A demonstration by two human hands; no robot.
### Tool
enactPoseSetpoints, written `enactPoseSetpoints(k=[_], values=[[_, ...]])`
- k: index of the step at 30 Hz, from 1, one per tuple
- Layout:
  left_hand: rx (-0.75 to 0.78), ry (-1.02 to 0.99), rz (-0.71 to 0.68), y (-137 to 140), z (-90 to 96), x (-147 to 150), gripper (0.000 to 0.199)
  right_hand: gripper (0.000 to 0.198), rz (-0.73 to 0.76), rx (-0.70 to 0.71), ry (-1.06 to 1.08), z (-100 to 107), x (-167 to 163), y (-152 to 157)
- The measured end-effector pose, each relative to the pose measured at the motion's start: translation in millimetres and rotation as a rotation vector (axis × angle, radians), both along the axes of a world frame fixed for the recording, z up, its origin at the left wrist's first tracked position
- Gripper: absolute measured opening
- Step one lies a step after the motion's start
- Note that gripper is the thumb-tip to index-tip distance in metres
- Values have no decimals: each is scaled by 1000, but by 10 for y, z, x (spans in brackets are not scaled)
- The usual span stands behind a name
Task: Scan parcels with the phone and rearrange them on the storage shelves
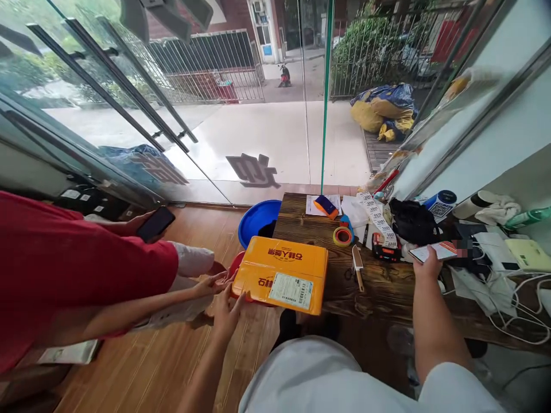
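An orange-yellow cardboard box (pixel 282 258) with dark printing and a white shipping label (pixel 291 290) lies at the near left corner of a dark wooden table, jutting past its edge. My left hand (pixel 227 312) grips the box's near left corner; the fingers underneath are partly hidden. Beside it, a hand (pixel 210 283) of a person in a red shirt touches the same end of the box. My right hand (pixel 428 265) holds a smartphone (pixel 434 251) with a lit screen over the right part of the table.
On the table (pixel 297 223) are a knife (pixel 357 261), tape rolls (pixel 342 236), an orange-and-blue handheld device (pixel 326 206), a label strip (pixel 376 215) and white cables (pixel 512 310). A blue bin (pixel 253 221) stands at its left. The co-worker's other hand holds a dark phone (pixel 155 223). Glass doors lie ahead.
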State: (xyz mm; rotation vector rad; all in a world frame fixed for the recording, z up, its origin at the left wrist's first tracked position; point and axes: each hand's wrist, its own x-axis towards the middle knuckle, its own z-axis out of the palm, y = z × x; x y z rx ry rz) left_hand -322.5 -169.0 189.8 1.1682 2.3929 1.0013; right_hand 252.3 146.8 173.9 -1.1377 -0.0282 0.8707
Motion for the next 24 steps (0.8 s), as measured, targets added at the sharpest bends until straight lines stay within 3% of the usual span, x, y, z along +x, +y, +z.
enactPoseSetpoints(k=[3,7,10,13,17,21,24], values=[[86,150,-113,118,147,-21,69,32,91,7,20,105,-156,-411],[48,248,-386,668,406,-207,68,46,445,-59,180,175,-760,-1374],[-46,149,-531,1299,441,-416,71,55,646,-107,321,195,-1426,-2104],[-97,-58,-568,1798,311,-544,68,52,721,-107,417,215,-2031,-2569],[-89,-172,-528,1964,79,-604,59,41,695,-77,477,240,-2438,-2760],[-40,-224,-432,1796,-27,-667,56,44,609,-19,475,255,-2464,-2673],[-18,-257,-322,1563,-57,-668,55,47,578,20,442,271,-2410,-2424]])
